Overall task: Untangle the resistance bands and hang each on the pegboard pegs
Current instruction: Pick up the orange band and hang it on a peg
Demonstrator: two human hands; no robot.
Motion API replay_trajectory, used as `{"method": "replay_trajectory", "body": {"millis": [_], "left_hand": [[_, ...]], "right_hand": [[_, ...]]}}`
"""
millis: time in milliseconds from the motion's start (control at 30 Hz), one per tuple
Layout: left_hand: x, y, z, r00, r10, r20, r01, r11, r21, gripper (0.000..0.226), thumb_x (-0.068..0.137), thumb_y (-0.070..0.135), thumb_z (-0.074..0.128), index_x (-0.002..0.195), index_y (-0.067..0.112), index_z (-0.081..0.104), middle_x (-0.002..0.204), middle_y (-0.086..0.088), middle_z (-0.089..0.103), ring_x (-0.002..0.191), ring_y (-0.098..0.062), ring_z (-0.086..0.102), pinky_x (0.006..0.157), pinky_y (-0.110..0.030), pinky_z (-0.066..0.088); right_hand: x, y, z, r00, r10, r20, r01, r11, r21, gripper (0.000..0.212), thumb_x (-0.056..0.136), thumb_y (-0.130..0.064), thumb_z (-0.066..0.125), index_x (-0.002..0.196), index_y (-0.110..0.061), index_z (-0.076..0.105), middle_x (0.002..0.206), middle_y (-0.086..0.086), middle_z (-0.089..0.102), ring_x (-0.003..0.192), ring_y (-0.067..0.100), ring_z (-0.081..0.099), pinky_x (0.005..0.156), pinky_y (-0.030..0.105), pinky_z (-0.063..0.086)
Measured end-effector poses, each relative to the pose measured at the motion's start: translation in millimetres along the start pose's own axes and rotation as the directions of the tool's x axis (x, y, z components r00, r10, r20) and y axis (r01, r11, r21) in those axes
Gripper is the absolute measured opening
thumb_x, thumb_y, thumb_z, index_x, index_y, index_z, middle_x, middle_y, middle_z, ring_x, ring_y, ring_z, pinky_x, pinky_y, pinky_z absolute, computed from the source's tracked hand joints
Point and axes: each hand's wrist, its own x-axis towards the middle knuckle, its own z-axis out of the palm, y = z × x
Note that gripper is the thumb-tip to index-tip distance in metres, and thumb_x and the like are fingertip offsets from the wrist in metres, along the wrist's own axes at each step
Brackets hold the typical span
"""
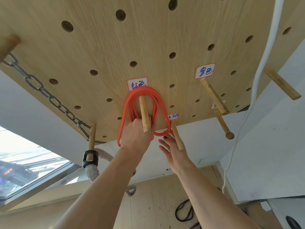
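Observation:
A red resistance band point(159, 103), coiled in several loops, hangs over a wooden peg point(144, 114) on the light wooden pegboard point(99, 47), just under a handwritten label point(137, 83). My left hand point(136, 135) grips the band's left strands beside the peg. My right hand point(171, 147) is below the band's lower right loop, fingers spread, touching or nearly touching it. A black band point(184, 210) lies coiled on the floor far below, near my right forearm. Bare pegs stand to the right, one point(213, 96) under another label point(204, 71).
A metal chain point(41, 90) runs from an upper-left peg point(8, 43) to a lower peg point(91, 139) that also holds a thick rope with a black collar point(90, 158). A white cord point(262, 63) hangs down the board's right side. More pegs point(281, 83) stick out at right.

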Motion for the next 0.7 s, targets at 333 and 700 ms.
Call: {"method": "replay_trajectory", "body": {"millis": [333,700], "left_hand": [[3.3,-3.9,-3.6,0.996,0.087,0.006,-0.087,0.988,0.129,0.013,0.097,0.02,0.058,0.085,0.016,0.063,0.077,0.001,0.066,0.067,-0.022,0.064,0.057,-0.034,0.055],[0.4,-1.2,-5.0,0.994,0.105,0.025,-0.108,0.983,0.148,0.018,0.1,0.024,0.055,0.091,0.012,0.064,0.082,-0.004,0.066,0.069,-0.025,0.063,0.054,-0.031,0.047]], "right_hand": [[10.2,4.3,-8.3,0.999,-0.042,0.021,0.044,0.997,-0.069,0.03,0.095,-0.013,0.068,0.124,-0.006,0.064,0.112,0.012,0.073,0.102,0.026,0.07,0.086,0.036,0.054],[16.9,4.9,-18.1,0.984,-0.159,-0.085,0.144,0.977,-0.16,0.005,0.094,-0.006,0.07,0.095,-0.002,0.068,0.09,0.015,0.072,0.083,0.026,0.072,0.077,0.033,0.06]]}}
